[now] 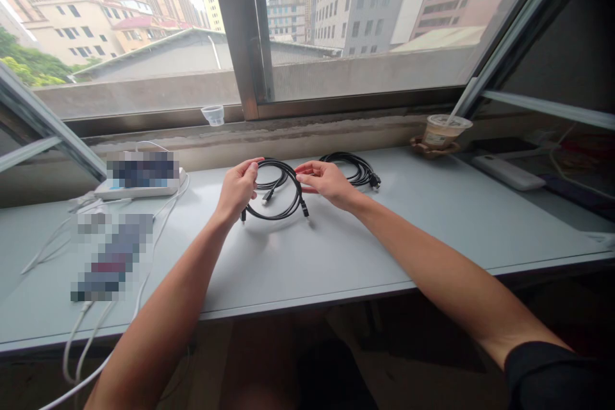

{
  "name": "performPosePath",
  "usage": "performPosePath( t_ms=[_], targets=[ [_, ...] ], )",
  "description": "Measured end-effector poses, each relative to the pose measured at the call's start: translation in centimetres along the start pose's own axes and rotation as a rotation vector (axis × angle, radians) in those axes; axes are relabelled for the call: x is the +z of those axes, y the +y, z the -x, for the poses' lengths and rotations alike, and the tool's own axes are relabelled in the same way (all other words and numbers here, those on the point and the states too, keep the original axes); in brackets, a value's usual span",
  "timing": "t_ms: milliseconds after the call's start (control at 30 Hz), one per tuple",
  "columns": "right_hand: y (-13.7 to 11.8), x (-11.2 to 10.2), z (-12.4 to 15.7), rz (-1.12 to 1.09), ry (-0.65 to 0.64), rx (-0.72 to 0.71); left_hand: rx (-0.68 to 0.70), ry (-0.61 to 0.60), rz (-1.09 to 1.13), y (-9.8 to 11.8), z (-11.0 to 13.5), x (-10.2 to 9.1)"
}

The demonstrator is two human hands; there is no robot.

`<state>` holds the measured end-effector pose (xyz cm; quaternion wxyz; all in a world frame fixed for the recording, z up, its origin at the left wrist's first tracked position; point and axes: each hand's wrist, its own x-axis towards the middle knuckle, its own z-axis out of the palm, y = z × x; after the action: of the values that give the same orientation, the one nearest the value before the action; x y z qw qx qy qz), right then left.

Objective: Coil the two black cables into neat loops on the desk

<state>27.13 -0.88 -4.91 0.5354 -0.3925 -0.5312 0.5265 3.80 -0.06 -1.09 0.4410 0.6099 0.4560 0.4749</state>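
A coiled black cable (pixel 283 195) hangs in a loop just above the grey desk (pixel 336 256), held between both hands. My left hand (pixel 237 189) is closed on the loop's left side. My right hand (pixel 324 182) pinches the loop's right side with fingers pressed together. The cable's plug ends dangle at the bottom of the loop. A second coiled black cable (pixel 353 170) lies on the desk just behind my right hand.
A white power strip (pixel 139 187) with white cords (pixel 86 333) sits at the left, beside blurred items. A small plastic cup (pixel 214 114) stands on the window sill. An iced drink cup (pixel 442 131) and a white device (pixel 507 173) are at the right.
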Motion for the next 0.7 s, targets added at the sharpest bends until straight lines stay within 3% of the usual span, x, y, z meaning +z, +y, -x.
performPosePath(
  t_ms=[100, 333, 467, 567, 633, 700],
  targets=[
    [0.4, 0.1, 0.0, 0.052, -0.017, -0.025, -0.041, 0.042, 0.089, 0.1, 0.0, 0.1],
    [0.6, -0.2, -0.2, 0.335, -0.006, -0.198, -0.118, -0.042, 0.073, 0.8, 0.4, 0.0],
    [0.2, 0.3, 0.3, 0.365, 0.021, -0.247, -0.061, -0.105, 0.002, 1.1, 0.7, 0.6],
    [0.5, 1.2, 0.7, 0.213, -0.085, -0.171, -0.018, -0.184, -0.048, 0.8, 0.7, 0.7],
    [1.0, 1.8, 1.0, 0.149, -0.156, -0.106, 0.067, -0.203, -0.195, 0.6, 0.7, 0.7],
    [1.3, 2.5, 1.3, 0.158, -0.173, -0.081, 0.206, -0.182, -0.479, 0.8, 1.2, 0.7]
  ],
)
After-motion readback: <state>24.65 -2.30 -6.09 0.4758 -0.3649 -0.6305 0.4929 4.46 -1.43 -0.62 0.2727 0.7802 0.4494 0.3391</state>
